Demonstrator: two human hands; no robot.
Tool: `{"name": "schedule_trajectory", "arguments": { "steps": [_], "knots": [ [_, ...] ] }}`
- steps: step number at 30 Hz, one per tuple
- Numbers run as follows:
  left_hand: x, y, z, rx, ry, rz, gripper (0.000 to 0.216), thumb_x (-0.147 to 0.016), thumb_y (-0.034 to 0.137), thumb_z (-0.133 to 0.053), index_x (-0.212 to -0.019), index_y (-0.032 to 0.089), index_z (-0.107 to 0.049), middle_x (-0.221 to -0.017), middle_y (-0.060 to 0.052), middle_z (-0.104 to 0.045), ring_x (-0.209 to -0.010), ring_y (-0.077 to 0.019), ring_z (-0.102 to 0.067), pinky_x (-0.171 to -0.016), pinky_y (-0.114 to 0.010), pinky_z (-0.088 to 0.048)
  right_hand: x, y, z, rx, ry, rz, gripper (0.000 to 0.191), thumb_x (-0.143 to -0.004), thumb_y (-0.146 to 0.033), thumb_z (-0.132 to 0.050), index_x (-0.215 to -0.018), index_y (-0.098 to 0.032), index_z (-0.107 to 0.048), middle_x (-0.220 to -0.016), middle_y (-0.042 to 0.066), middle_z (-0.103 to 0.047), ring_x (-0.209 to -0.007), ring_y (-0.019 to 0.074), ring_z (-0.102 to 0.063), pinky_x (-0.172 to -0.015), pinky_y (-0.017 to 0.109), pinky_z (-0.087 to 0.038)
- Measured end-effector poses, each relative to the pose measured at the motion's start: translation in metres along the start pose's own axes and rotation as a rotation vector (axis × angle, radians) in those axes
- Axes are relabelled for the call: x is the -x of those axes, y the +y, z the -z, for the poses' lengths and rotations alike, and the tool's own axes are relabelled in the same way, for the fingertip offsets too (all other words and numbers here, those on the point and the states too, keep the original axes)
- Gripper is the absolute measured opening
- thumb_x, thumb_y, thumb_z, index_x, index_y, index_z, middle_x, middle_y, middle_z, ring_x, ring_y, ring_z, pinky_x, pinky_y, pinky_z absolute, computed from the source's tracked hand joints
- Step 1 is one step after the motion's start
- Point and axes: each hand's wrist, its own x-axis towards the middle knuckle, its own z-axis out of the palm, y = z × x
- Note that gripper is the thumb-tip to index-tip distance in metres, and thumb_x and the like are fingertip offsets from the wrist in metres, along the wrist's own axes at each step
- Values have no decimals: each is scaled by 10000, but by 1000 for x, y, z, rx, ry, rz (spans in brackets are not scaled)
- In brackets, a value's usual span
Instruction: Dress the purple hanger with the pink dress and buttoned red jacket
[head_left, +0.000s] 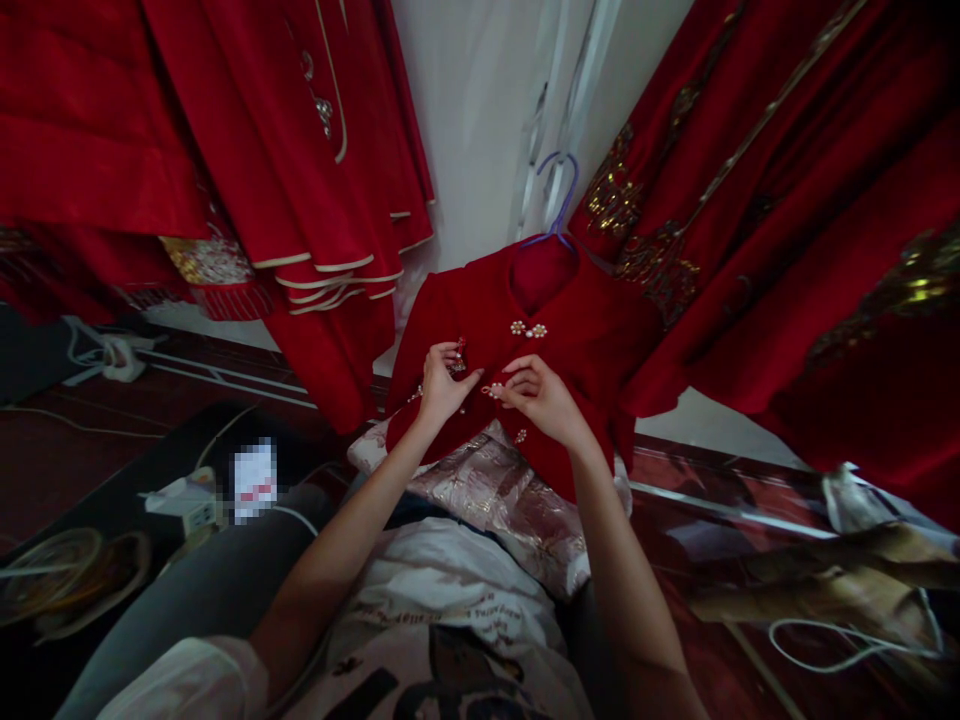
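Note:
A small red jacket (592, 330) hangs on a purple hanger (559, 195) in front of me, its front closed by pearl buttons (528, 329). My left hand (442, 385) pinches the left edge of the jacket's front near a decorative button (457, 358). My right hand (538, 398) pinches the opposite edge, fingertips on a small pearl fastening (493, 390). The two hands almost touch at the middle of the jacket. Another button (520, 436) shows lower on the front. The jacket's hem lies over a pale brocade cloth (510, 500) on my lap.
Long red garments with gold trim hang at left (300, 150) and right (787, 250), close around the jacket. A white wall (480, 110) is behind. A power strip (187, 500) and cables lie on the dark floor at left; cloth and a cord (847, 640) lie at right.

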Motion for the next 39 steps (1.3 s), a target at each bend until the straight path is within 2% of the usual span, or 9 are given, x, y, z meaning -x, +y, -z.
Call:
{"name": "schedule_trajectory", "arguments": {
  "steps": [3,9,15,23,28,31,35,37,39],
  "knots": [
    [-5,-11,-3,199,-41,100,460,-645,242,-760,-1009,185,-485,-860,-6,-574,-780,-121,-585,-763,-276,-493,-2,-1,-4,-29,34,46,353,-699,-352,-734,-946,-225,-516,-749,-19,-597,-700,138,-621,-687,301,-566],
    [-13,-6,-1,359,-78,198,303,-641,149,-701,-914,155,-569,-859,-32,-657,-784,-120,-640,-818,-296,-521,-30,19,-26,71,235,168,288,-759,-328,-655,-991,-228,-516,-805,-1,-599,-717,134,-622,-690,275,-546],
    [-16,-4,4,368,-109,190,222,-683,194,-690,-896,143,-656,-961,-73,-722,-854,-151,-681,-896,-342,-529,-58,27,-42,198,294,205,261,-773,-310,-614,-1005,-217,-537,-808,13,-602,-704,136,-609,-624,253,-530],
    [-21,-5,7,246,-115,140,200,-719,238,-682,-887,135,-715,-896,-72,-742,-767,-152,-692,-828,-325,-557,-58,26,-47,275,323,259,237,-803,-278,-581,-1024,-206,-538,-819,25,-587,-713,140,-598,-638,261,-533],
    [-29,-4,15,191,-206,78,164,-713,238,-683,-846,147,-715,-858,-58,-741,-742,-149,-689,-796,-310,-557,-61,24,-48,297,344,277,224,-812,-272,-578,-1021,-198,-550,-825,35,-597,-711,144,-602,-618,258,-539],
    [-29,-5,21,195,-283,53,190,-723,224,-681,-898,150,-690,-869,-60,-729,-771,-142,-684,-792,-295,-548,-54,27,-42,277,296,269,206,-840,-291,-554,-1027,-205,-568,-876,47,-644,-761,151,-638,-664,271,-556],
    [-13,-6,33,183,-324,49,351,-740,181,-666,-1087,166,-618,-947,-60,-694,-821,-125,-664,-771,-261,-532,-29,35,-18,203,114,183,190,-870,-329,-533,-993,-213,-620,-965,49,-698,-871,163,-682,-730,280,-566],
    [2,-5,42,119,-351,31,281,-778,189,-631,-1057,167,-623,-926,-50,-677,-802,-120,-649,-756,-255,-525,-16,36,1,262,76,130,184,-868,-321,-543,-963,-201,-645,-944,51,-712,-842,159,-688,-739,276,-559],
    [17,-3,51,21,-441,14,206,-820,205,-586,-1017,178,-639,-874,-34,-662,-772,-122,-632,-730,-254,-520,-6,33,20,342,7,106,182,-865,-300,-553,-977,-199,-655,-930,50,-718,-824,152,-688,-759,271,-548]
  ]
}}
